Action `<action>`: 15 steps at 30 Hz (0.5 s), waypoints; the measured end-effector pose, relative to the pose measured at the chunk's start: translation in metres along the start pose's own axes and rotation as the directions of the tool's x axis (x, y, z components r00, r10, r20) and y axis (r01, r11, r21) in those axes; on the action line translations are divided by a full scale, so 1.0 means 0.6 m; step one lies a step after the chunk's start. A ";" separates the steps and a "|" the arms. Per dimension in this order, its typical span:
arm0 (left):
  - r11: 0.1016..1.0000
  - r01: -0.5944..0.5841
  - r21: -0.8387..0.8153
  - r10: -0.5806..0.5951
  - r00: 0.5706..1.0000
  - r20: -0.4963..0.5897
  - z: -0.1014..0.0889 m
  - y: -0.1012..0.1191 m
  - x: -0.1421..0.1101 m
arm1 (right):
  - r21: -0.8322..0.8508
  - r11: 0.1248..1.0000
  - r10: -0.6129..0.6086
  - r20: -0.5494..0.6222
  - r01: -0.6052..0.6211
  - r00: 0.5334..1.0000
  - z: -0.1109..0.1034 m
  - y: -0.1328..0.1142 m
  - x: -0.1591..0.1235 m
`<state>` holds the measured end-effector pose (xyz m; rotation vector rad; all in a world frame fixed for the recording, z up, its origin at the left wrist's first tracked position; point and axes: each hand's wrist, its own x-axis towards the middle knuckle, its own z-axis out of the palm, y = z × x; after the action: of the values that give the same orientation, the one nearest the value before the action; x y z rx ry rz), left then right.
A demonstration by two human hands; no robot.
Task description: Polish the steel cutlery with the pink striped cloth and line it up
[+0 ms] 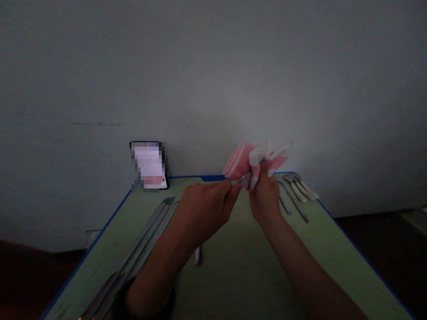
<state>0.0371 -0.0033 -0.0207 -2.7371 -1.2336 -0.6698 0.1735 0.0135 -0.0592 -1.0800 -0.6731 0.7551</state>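
My left hand (210,200) is closed around the handle end of a thin metal piece of cutlery (243,178), above the middle of the table. The far end of that piece is hidden, so its exact kind does not show. A pink-and-white cloth (238,162) is bunched in my right hand (267,195), wrapped around the hidden end. The two hands are close together, with the cloth fanning out above the right fingers. Beneath my left forearm lies another piece of metal cutlery (198,256), mostly covered.
Several long metal knives (147,235) lie along the left side of the green table (240,275). At the back right lie several pieces of cutlery (298,191), some with pale handles. A phone (150,164) leans against the wall (213,89), its screen blurred.
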 end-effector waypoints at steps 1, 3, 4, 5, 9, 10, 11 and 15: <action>1.000 -0.005 -0.011 0.004 1.000 -0.006 -0.006 -0.002 -0.001 | -0.089 0.994 -0.062 0.004 0.062 0.998 -0.009 -0.005 0.007; 0.999 -0.022 -0.046 0.021 0.999 -0.025 -0.020 -0.008 -0.003 | -0.297 0.932 -0.192 0.077 0.207 0.978 -0.031 -0.021 0.020; 0.997 -0.035 -0.070 0.032 0.999 -0.034 -0.027 -0.011 -0.005 | -0.360 0.895 -0.225 0.144 0.263 0.964 -0.041 -0.030 0.026; 0.994 -0.046 -0.095 0.042 0.998 -0.041 -0.034 -0.014 -0.007 | -0.387 0.870 -0.233 0.220 0.304 0.947 -0.051 -0.040 0.031; 0.978 -0.039 -0.205 0.032 0.999 -0.035 -0.052 -0.025 -0.014 | -0.390 0.847 -0.236 0.330 0.360 0.914 -0.065 -0.063 0.033; 0.973 -0.025 -0.230 0.021 1.000 -0.022 -0.054 -0.027 -0.015 | -0.396 0.847 -0.241 0.307 0.354 0.920 -0.062 -0.063 0.029; 0.968 -0.013 -0.251 0.012 1.000 -0.004 -0.055 -0.027 -0.016 | -0.403 0.848 -0.250 0.270 0.345 0.930 -0.057 -0.061 0.024; 0.961 -0.005 -0.278 0.029 0.996 0.082 -0.048 -0.021 -0.014 | -0.343 0.904 -0.244 0.081 0.257 0.966 -0.024 -0.044 -0.006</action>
<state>0.0127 -0.0075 0.0003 -3.0285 -1.2143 -0.7879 0.1883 -0.0040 -0.0394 -1.2745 -0.9840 0.4390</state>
